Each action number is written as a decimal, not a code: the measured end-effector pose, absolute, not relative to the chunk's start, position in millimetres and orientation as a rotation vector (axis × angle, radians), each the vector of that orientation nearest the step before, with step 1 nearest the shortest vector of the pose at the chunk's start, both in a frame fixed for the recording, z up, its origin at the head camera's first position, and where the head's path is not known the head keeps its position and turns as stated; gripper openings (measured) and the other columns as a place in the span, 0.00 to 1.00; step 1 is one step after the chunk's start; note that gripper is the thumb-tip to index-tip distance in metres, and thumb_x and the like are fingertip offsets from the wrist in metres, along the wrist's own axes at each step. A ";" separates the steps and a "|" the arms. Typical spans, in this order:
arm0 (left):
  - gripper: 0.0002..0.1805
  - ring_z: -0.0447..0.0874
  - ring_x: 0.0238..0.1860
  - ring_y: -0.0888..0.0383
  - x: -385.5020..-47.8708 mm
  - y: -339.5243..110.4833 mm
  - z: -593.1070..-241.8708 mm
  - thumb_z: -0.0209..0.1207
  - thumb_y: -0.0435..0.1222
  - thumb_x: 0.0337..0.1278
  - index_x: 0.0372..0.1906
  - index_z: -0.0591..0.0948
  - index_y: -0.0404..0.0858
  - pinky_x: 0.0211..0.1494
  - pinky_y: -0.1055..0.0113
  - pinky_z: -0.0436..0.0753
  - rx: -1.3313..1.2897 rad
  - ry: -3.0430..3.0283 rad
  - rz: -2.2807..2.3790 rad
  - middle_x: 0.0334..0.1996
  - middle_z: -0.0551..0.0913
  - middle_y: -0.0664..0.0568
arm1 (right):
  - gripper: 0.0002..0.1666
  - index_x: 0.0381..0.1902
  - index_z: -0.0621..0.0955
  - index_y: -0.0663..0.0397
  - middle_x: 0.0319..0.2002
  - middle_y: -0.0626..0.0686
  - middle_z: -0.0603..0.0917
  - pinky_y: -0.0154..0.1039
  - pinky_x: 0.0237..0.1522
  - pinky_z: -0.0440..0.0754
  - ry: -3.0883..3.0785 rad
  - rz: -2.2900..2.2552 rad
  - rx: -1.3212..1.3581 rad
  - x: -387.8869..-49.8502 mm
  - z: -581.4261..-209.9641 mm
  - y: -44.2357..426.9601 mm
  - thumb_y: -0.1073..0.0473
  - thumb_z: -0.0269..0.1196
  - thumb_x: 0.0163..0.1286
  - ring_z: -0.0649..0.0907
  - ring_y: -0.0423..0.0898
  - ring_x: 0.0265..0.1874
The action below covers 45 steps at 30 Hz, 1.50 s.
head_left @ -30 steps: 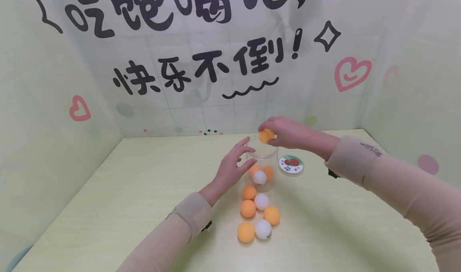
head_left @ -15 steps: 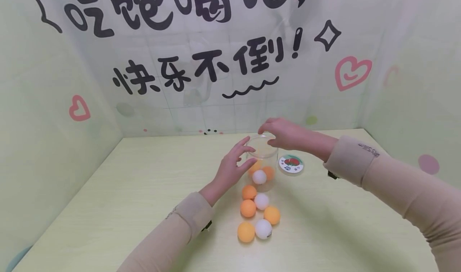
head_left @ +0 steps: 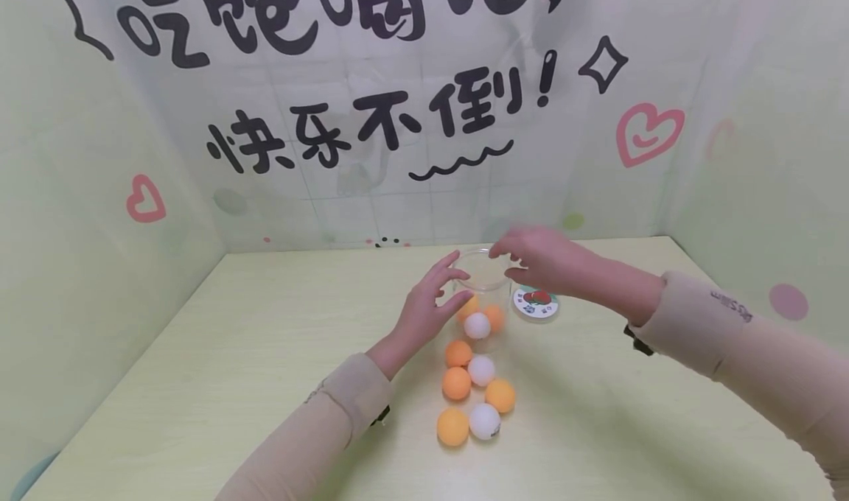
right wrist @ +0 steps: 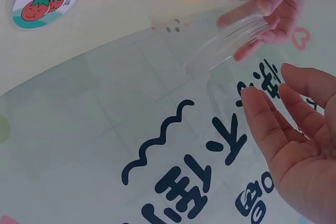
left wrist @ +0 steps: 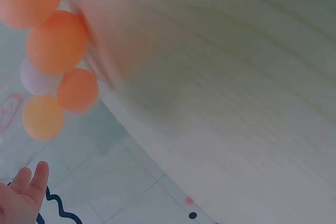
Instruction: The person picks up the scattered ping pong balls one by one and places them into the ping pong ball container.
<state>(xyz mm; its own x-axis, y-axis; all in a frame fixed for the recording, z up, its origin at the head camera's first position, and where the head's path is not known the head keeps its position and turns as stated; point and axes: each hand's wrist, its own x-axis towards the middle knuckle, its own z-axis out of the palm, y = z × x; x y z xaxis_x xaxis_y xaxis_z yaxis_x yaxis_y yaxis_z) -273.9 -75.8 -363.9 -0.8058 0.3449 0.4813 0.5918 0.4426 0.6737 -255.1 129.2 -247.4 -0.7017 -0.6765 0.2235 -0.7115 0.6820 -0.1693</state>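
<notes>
A clear plastic jar (head_left: 482,289) stands upright with several table tennis balls inside, among them a white ball (head_left: 477,326) and an orange ball (head_left: 493,318). My left hand (head_left: 427,302) holds the jar's upper left side, fingers and thumb spread around it. Just right of the rim hovers my right hand (head_left: 553,261), fingers loosely bent around nothing; the right wrist view also shows this hand (right wrist: 304,140) holding nothing. In front of the jar lie several loose balls, including a yellow-orange ball (head_left: 452,426) and a white ball (head_left: 485,421).
A round lid (head_left: 536,304) with a tomato picture lies right of the jar, partly behind the right hand. The pale wooden table (head_left: 265,383) ends at a printed backdrop (head_left: 318,214), with cloth walls on both sides.
My right hand let a yellow-orange ball drop into the jar, where it now rests among the others. That hand has since moved slightly right, away from the opening. The left hand stays put.
</notes>
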 end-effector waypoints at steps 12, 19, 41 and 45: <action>0.14 0.66 0.63 0.47 -274.4 -76.1 -363.7 0.59 0.39 0.56 0.47 0.76 0.38 0.50 0.49 0.77 -0.826 -2.404 -1.304 0.67 0.62 0.49 | 0.16 0.43 0.79 0.62 0.39 0.55 0.81 0.33 0.33 0.81 -2.797 0.520 1.298 -223.8 -290.3 138.9 0.69 0.65 0.54 0.81 0.46 0.32; 0.15 0.66 0.63 0.48 -275.0 -75.4 -364.1 0.60 0.38 0.56 0.46 0.76 0.36 0.50 0.50 0.78 -0.826 -2.403 -1.305 0.67 0.63 0.49 | 0.17 0.42 0.79 0.59 0.39 0.54 0.78 0.29 0.32 0.79 -2.854 0.595 1.404 -208.7 -331.7 138.0 0.68 0.67 0.53 0.80 0.47 0.32; 0.13 0.64 0.64 0.48 -274.3 -76.1 -365.0 0.59 0.39 0.57 0.46 0.76 0.40 0.50 0.49 0.77 -0.820 -2.405 -1.326 0.67 0.62 0.50 | 0.15 0.40 0.78 0.54 0.31 0.42 0.73 0.29 0.30 0.70 -3.082 0.658 1.386 -198.9 -364.4 134.5 0.63 0.67 0.54 0.69 0.36 0.27; 0.13 0.64 0.64 0.51 -273.9 -76.1 -364.5 0.59 0.39 0.57 0.46 0.76 0.40 0.51 0.51 0.78 -0.811 -2.415 -1.316 0.67 0.62 0.51 | 0.15 0.41 0.78 0.55 0.31 0.42 0.74 0.29 0.30 0.70 -3.116 0.655 1.357 -198.2 -362.5 134.3 0.64 0.67 0.53 0.69 0.36 0.27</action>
